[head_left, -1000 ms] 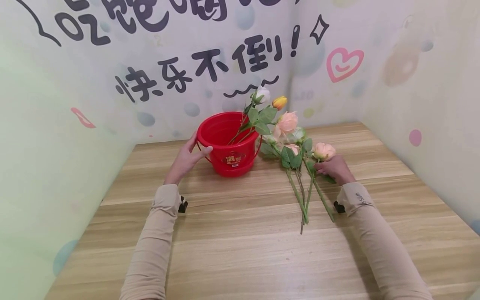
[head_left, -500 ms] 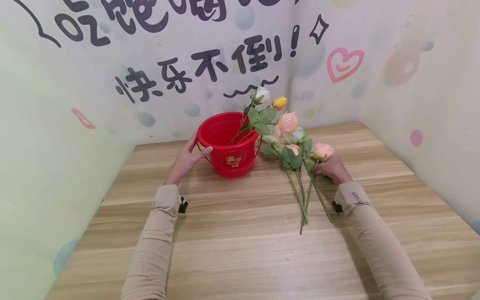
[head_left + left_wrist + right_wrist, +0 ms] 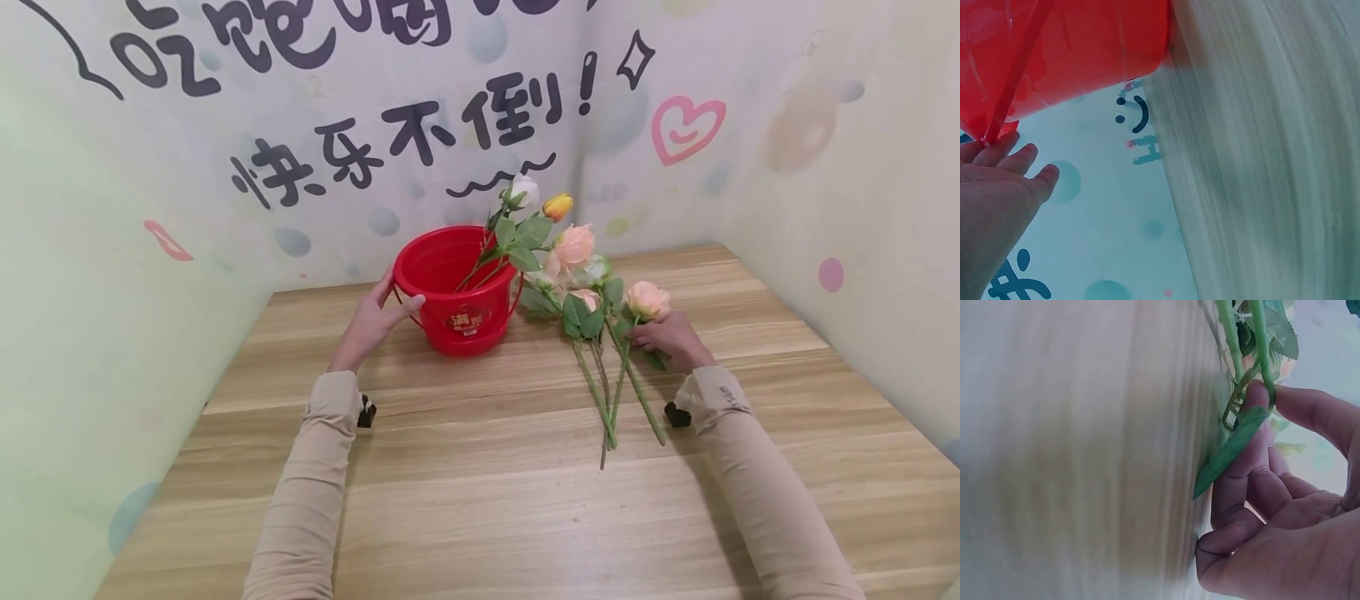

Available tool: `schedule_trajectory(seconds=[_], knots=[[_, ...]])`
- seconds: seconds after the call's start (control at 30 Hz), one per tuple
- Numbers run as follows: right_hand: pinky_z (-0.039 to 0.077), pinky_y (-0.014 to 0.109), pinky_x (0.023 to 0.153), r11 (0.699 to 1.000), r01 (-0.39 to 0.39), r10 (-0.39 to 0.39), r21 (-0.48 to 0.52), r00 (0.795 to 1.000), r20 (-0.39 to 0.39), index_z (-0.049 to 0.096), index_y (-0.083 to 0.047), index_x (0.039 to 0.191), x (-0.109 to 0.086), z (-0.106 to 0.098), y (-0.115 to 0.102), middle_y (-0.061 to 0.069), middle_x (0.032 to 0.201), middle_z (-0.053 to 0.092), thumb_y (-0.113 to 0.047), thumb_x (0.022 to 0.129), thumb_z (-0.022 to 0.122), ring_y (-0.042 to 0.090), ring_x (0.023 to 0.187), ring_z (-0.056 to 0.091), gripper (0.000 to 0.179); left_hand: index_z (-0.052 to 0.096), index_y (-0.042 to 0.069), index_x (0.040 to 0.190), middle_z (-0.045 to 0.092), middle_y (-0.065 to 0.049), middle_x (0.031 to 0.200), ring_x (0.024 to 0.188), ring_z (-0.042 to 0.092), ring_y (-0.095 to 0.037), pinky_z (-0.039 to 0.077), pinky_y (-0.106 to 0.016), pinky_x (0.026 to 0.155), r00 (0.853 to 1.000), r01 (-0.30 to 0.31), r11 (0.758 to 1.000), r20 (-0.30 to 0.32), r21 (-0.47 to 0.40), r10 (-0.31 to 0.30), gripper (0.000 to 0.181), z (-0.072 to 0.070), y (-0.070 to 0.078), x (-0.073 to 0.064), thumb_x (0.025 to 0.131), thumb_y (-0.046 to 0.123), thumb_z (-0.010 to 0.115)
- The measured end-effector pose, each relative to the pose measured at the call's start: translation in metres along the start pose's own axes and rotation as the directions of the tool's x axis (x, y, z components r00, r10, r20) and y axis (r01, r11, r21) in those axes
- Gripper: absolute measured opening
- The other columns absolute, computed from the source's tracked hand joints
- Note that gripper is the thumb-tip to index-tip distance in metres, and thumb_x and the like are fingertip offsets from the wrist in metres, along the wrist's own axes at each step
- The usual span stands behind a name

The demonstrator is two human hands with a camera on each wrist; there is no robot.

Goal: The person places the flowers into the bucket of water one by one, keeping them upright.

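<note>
A red bucket (image 3: 468, 325) with a thin handle stands on the table. My left hand (image 3: 371, 325) rests against its left rim, thumb in front and fingers spread along the side. In the left wrist view the fingertips (image 3: 1019, 159) lie near the handle's end. My right hand (image 3: 672, 340) pinches the green stem of a peach rose (image 3: 647, 300) just below the bloom. Thumb and forefinger meet at that stem (image 3: 1261, 347) in the right wrist view, next to a leaf (image 3: 1232, 453). A white rose (image 3: 522, 192) and an orange-yellow tulip (image 3: 558, 207) lean out over the bucket's right side.
Left of the right hand, more peach and white roses lie on the wooden table (image 3: 480, 500), their stems (image 3: 596, 392) pointing toward the front. A large peach rose (image 3: 573, 247) is close to the bucket's right rim. Printed walls (image 3: 420, 192) border the table at the back and sides.
My right hand and the peach rose's stem have shifted only slightly. The left hand and bucket keep their places.
</note>
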State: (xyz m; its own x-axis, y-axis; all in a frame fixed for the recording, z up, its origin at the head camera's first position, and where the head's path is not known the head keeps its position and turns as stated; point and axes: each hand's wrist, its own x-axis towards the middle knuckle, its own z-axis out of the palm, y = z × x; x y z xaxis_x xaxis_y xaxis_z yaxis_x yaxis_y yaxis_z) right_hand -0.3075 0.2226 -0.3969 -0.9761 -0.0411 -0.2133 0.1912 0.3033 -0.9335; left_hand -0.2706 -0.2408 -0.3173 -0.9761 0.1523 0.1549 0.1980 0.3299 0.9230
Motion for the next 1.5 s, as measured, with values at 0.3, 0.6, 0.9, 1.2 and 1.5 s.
schedule_trajectory(seconds=[0.3,0.6,0.9,1.2,1.5], knots=[[0.050,0.021,0.071,0.996,0.035,-0.036,-0.085,0.999,-0.021,0.065,0.007,0.112,-0.006,-0.007,-0.006,-0.009,0.082,0.066,-0.013,0.099,0.068,0.008,0.079,0.058,0.024,0.019,0.008,0.166,0.020,-0.011,0.171,0.157,0.013,-0.032,0.025,-0.057,0.121,1.000,0.015,1.000,0.005,0.004,-0.015,0.084,0.001,0.010,-0.006,0.100,0.025,0.067],[0.052,0.022,0.081,0.989,0.122,-0.130,-0.089,0.988,-0.088,0.060,0.015,0.128,-0.011,-0.011,-0.016,-0.016,0.083,0.066,-0.017,0.102,0.064,0.009,0.089,0.061,0.041,0.019,0.008,0.166,0.021,-0.011,0.171,0.156,0.015,-0.033,0.028,-0.058,0.120,1.000,0.018,1.000,0.001,0.012,-0.018,0.084,0.000,0.009,-0.006,0.100,0.025,0.068],[0.049,0.023,0.084,0.981,0.191,-0.194,-0.032,0.966,-0.172,0.073,-0.002,0.103,-0.013,-0.018,-0.027,-0.016,0.080,0.067,-0.019,0.101,0.066,0.006,0.091,0.057,0.018,0.018,0.006,0.165,0.020,-0.013,0.170,0.156,0.014,-0.034,0.027,-0.058,0.120,1.000,0.014,0.999,0.000,0.032,-0.014,0.083,0.001,0.011,-0.007,0.100,0.025,0.066],[0.046,0.020,0.082,0.951,0.265,-0.223,0.160,0.944,-0.242,0.076,-0.009,0.095,-0.017,-0.021,-0.039,-0.016,0.079,0.070,-0.014,0.101,0.066,0.005,0.096,0.056,0.013,0.019,0.016,0.167,0.021,-0.005,0.171,0.157,0.014,-0.030,0.030,-0.058,0.119,1.000,-0.008,0.999,-0.011,0.036,0.008,0.087,-0.001,-0.010,0.004,0.098,0.033,0.069],[0.046,0.017,0.073,0.885,0.373,-0.295,0.277,0.912,-0.285,0.075,-0.015,0.086,-0.022,-0.009,-0.051,-0.011,0.078,0.072,-0.012,0.099,0.071,0.005,0.086,0.060,0.013,0.019,0.014,0.167,0.020,-0.008,0.171,0.156,0.015,-0.031,0.031,-0.058,0.118,1.000,-0.003,1.000,-0.004,0.023,0.003,0.086,-0.001,-0.004,0.002,0.099,0.030,0.069]])
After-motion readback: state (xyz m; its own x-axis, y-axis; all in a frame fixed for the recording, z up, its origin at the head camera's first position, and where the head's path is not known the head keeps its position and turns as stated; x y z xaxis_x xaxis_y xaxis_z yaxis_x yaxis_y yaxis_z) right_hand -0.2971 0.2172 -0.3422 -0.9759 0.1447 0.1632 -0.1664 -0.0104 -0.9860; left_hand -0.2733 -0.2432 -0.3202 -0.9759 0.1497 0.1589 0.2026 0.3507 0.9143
